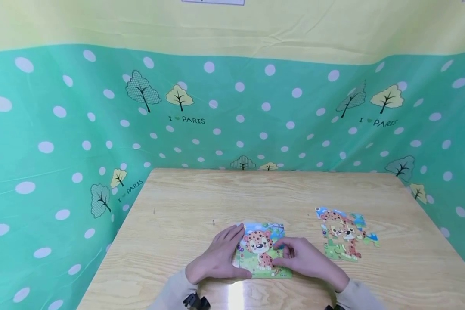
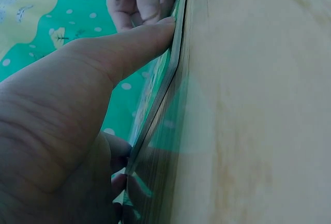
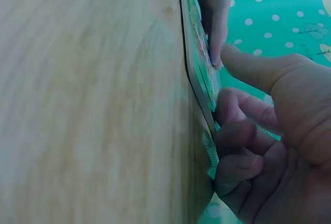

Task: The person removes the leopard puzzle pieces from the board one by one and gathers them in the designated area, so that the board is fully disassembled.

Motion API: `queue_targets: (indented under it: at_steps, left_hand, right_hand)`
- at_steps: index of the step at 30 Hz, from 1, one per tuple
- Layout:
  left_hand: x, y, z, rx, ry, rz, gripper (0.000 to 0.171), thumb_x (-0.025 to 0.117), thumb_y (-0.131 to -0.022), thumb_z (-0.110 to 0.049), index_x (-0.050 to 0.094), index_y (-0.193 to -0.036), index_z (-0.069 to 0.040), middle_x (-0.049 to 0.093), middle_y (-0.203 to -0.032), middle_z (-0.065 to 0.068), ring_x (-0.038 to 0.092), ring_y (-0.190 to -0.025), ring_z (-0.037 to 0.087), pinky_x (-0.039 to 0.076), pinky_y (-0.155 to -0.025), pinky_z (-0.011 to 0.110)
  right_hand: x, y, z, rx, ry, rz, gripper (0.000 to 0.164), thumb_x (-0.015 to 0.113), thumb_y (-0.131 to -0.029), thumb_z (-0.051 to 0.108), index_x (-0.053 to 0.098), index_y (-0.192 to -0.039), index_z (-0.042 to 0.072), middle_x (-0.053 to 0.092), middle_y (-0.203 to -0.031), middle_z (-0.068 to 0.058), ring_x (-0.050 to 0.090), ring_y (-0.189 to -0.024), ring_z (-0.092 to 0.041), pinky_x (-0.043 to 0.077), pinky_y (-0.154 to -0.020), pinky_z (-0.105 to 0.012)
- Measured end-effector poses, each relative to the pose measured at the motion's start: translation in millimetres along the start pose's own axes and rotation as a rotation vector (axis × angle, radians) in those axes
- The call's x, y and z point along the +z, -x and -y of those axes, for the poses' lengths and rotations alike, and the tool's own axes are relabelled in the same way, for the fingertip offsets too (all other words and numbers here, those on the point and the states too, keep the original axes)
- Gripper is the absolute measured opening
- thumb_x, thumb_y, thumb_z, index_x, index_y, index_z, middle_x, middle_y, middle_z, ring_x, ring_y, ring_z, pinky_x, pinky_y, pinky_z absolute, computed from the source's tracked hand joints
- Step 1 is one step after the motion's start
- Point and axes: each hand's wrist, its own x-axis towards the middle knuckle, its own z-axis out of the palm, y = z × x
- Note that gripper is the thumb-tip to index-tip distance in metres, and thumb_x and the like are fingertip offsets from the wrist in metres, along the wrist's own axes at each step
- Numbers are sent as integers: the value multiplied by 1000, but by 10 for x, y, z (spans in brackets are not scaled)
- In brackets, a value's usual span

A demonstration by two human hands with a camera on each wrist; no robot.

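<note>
A square jigsaw puzzle board (image 1: 260, 249) with a spotted leopard cub picture lies flat near the table's front. My left hand (image 1: 221, 254) rests along its left side, its fingers reaching toward the top left corner. The left thumb touches the near edge, as the left wrist view also shows. Over the right side of the board is my right hand (image 1: 304, 258), with thumb and index finger apart. Its other fingers (image 3: 238, 167) are bent beside the board's edge in the right wrist view. No loose piece shows between the right fingertips.
To the right lies a second leopard picture of puzzle pieces (image 1: 339, 234), partly joined, with gaps and uneven edges. The wooden table (image 1: 170, 241) meets a green dotted cloth (image 1: 240, 129) at the back and sides.
</note>
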Motion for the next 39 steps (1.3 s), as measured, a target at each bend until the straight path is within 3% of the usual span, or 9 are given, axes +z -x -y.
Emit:
queue_targets:
  at_steps: [3, 10, 29, 39]
  left_hand:
    - [8, 8, -1, 1, 5, 7, 125, 79, -79, -73, 23, -170, -7, 18, -180, 7, 18, -165, 34, 18, -133, 62]
    - [18, 12, -3, -3, 11, 5, 125, 79, -80, -72, 23, -170, -7, 19, -180, 7, 19, -165, 34, 18, -133, 62]
    - [10, 0, 10, -2, 17, 2, 125, 79, -79, -72, 23, -170, -6, 18, -180, 6, 18, -165, 33, 17, -133, 62]
    - [-1, 3, 0, -5, 18, 7, 124, 79, -79, -71, 24, -170, -7, 19, -180, 6, 17, -166, 33, 17, -133, 62]
  right_hand:
    - [16, 12, 9, 23, -2, 17, 44, 87, -88, 44, 74, -117, 14, 56, -69, 13, 45, -57, 2, 47, -58, -22]
    - [20, 23, 35, 53, -2, 25, 42, 89, -86, 40, 73, -115, 15, 52, -65, 12, 41, -53, 1, 40, -53, -22]
    - [21, -3, 51, 59, -30, 21, 40, 90, -85, 37, 68, -110, 15, 48, -62, 13, 38, -51, 2, 40, -53, -21]
    - [0, 1, 69, 12, -27, -84, 18, 78, -97, 40, 70, -95, 23, 58, -78, 10, 50, -65, -2, 46, -58, -22]
